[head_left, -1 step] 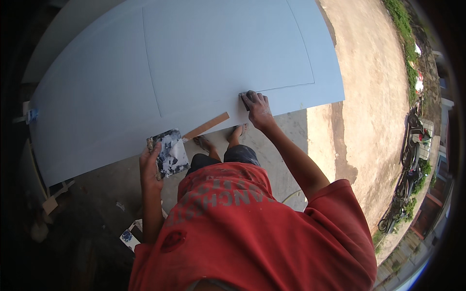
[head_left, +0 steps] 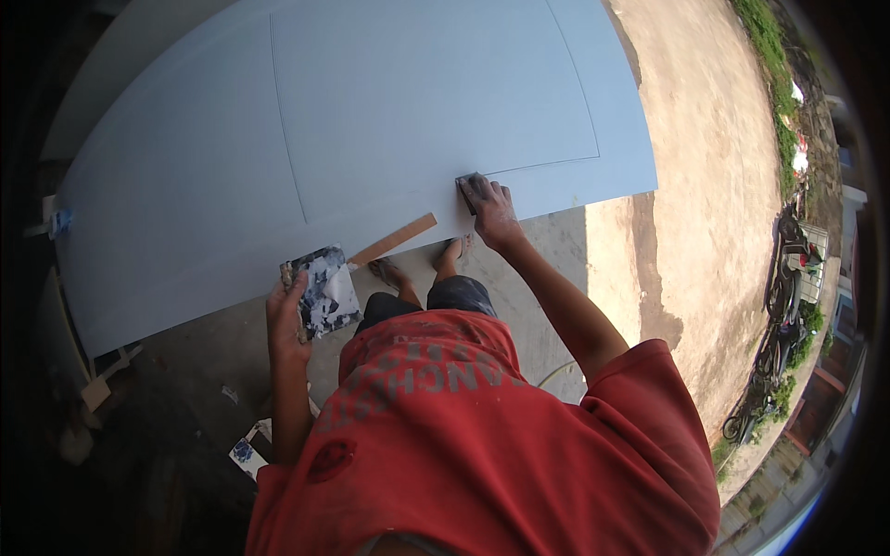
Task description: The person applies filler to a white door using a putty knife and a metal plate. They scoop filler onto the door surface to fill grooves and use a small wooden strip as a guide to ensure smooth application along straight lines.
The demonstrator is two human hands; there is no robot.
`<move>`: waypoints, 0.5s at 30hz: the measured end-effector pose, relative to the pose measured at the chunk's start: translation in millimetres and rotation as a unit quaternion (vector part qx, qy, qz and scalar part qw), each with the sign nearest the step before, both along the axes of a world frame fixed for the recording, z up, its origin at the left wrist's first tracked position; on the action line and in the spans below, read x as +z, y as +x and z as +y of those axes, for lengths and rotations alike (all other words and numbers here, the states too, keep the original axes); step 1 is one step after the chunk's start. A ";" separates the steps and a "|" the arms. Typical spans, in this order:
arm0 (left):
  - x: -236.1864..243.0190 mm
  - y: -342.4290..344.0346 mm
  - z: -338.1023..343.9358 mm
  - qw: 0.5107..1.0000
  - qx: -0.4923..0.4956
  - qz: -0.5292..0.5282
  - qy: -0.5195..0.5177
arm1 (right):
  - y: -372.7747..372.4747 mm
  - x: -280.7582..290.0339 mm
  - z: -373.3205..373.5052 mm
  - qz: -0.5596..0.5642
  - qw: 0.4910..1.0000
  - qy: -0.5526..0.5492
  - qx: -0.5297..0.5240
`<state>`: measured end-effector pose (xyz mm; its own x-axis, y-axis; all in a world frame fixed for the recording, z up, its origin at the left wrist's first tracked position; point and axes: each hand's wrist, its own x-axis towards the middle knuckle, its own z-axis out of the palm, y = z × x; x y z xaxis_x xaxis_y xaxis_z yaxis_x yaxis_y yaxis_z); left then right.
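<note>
My left hand [head_left: 289,310] grips the edge of a square, dark board [head_left: 306,295] smeared with white putty [head_left: 338,285]. It holds this board beside the near edge of a large pale blue-grey panel [head_left: 417,102]. My right hand [head_left: 496,208] presses a small, dark, flat-edged scraper [head_left: 466,193] against the panel near that edge, fingers bent over its top. White residue marks the back of this hand. Between the hands, a tan wooden strip [head_left: 399,237] lies slantwise over the panel's near edge, its lower end close to the putty board. Thin dark lines run across the panel's face.
My feet [head_left: 451,255] stand on a concrete floor [head_left: 547,269] just below the panel. Sunlit ground [head_left: 714,148] stretches to the right, with parked motorbikes [head_left: 774,324] and grass [head_left: 765,37] beyond. Scraps and a patterned box [head_left: 248,454] lie in the shade at lower left.
</note>
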<state>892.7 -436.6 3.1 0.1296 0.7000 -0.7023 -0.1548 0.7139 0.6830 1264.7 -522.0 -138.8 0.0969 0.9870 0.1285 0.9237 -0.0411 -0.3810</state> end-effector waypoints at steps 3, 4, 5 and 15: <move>2.4 5.1 0.2 1.000 0.009 0.021 0.000 | 9.6 3.1 1.9 0.005 0.999 -0.045 0.003; 1.1 4.1 -0.5 1.000 0.005 0.016 -0.003 | 13.4 6.6 2.1 0.012 0.997 -0.072 0.001; -1.6 1.9 -0.7 1.000 0.002 0.010 -0.006 | 16.1 5.2 2.3 0.012 0.999 -0.041 -0.013; -10.1 -7.5 2.0 0.999 -0.038 0.007 -0.008 | 33.4 10.5 -8.8 -0.002 0.997 -0.044 -0.063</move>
<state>885.2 -434.7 -7.0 0.1729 0.6767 -0.7157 -0.0897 0.7345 0.6727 1298.2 -530.8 -128.3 0.2195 0.9747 0.0417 0.9108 -0.1894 -0.3667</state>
